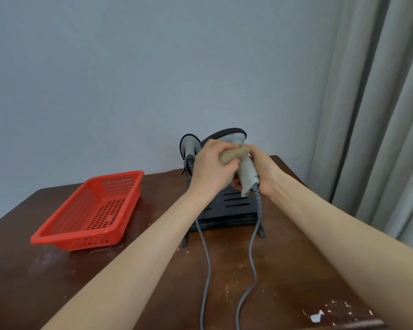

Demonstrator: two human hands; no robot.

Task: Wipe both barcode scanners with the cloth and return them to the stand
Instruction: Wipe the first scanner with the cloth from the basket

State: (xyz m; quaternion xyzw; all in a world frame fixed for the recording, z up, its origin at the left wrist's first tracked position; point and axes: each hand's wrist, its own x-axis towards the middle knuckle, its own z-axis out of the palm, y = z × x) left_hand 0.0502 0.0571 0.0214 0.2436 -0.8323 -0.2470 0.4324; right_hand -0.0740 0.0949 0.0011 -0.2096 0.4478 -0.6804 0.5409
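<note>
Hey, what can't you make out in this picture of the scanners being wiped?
Head view only.
- The back scanner: its lower handle and seat in the stand are behind the left hand.
- The held scanner: its middle is covered by the cloth and right hand.
- Both cables: ends cut off by the bottom edge.

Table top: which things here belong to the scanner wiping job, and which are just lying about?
Job: cloth, held scanner, second scanner, stand.
Lying about: basket, curtain.
</note>
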